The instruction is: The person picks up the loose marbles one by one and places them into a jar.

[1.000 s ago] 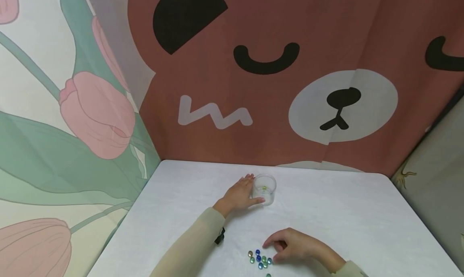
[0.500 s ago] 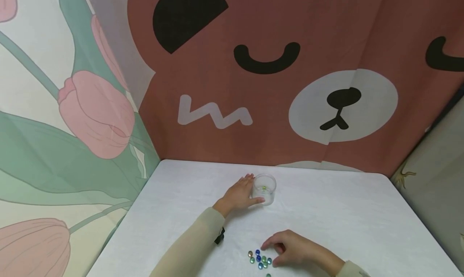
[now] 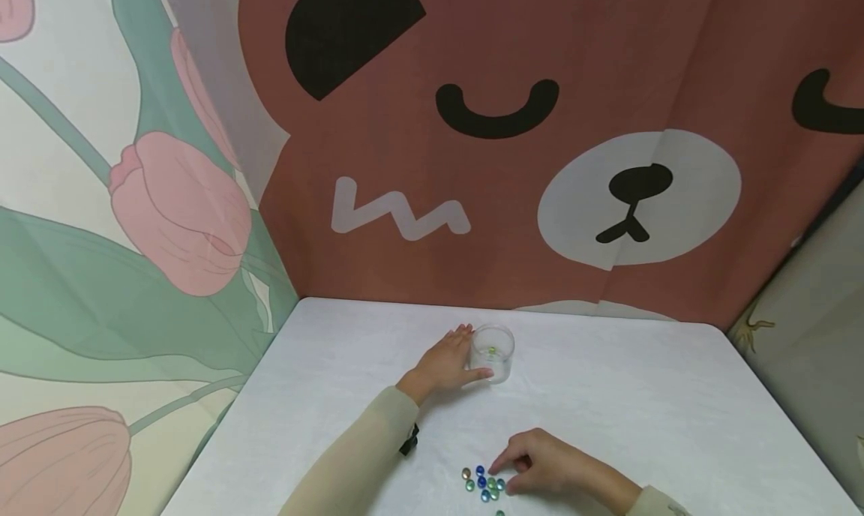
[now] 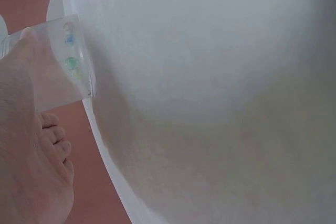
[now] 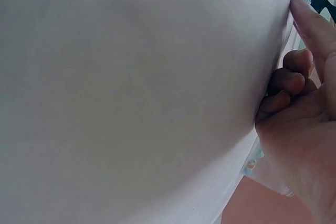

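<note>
Over by the table (image 3: 621, 403), the person's right hand (image 3: 550, 460) had drawn its forefinger in toward its thumb over the last second, so the gap between them was narrower. The other fingers were curled under. A blue-green marble (image 3: 500, 484) lay right by the thumb tip; I couldn't tell whether the two were touching, and I saw no marble plainly pinched. It seemed to have slipped a shade toward the loose cluster of marbles (image 3: 481, 482), which lay on the cloth near the forefinger, with one more at the near edge of what I could see.

To my mind, that small closing meant the hand was settling on a marble, with none yet raised. Farther back, nothing had shifted: the left hand (image 3: 443, 364) held the clear cup (image 3: 502, 363) upright, thumb along the near side and fingers round the left. Several marbles already lay inside the cup, at its bottom.
</note>
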`<state>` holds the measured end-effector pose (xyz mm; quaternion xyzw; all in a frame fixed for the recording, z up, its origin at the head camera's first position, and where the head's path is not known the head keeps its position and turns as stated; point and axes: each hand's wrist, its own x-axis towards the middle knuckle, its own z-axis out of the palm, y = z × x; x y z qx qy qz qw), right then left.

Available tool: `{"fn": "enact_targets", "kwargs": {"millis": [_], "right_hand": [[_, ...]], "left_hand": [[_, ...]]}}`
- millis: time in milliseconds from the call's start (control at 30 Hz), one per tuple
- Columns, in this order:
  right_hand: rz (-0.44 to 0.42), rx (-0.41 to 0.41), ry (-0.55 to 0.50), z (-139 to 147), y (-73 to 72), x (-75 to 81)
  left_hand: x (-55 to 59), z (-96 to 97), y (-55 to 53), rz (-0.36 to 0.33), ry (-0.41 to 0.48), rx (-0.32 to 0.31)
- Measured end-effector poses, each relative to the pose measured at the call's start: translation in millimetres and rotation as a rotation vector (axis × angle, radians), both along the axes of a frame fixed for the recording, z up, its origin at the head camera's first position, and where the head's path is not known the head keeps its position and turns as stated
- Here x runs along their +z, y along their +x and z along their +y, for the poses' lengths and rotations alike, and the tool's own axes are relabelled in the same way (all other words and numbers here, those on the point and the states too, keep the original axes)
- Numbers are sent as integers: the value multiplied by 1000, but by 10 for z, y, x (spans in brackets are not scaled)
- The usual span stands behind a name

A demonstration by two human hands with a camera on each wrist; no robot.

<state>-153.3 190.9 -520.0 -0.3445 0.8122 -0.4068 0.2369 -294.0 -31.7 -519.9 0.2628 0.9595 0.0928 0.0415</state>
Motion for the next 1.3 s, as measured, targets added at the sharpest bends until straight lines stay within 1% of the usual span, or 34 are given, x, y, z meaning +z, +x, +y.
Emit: {"fn": "enact_targets", "kwargs": {"millis": [400,667,767,933,1167,1300], "right_hand": [[39,9,-37,9,15,-20],[35,-3,-8,19,14,-4],[20,-21,10,17,17,-13],[28,-45,26,16,20,-24],[47,-54,-28,32,12,4],[31,-82,-48,49,1,15]], "left_hand": [[14,-1,3,0,13,-1],[46,1,16,-5,21,-7],[43,1,20,0,18,-8],[42,-1,26,5,19,-10],[40,-2,26,0,16,-9],[39,4,28,-3,18,-5]]}}
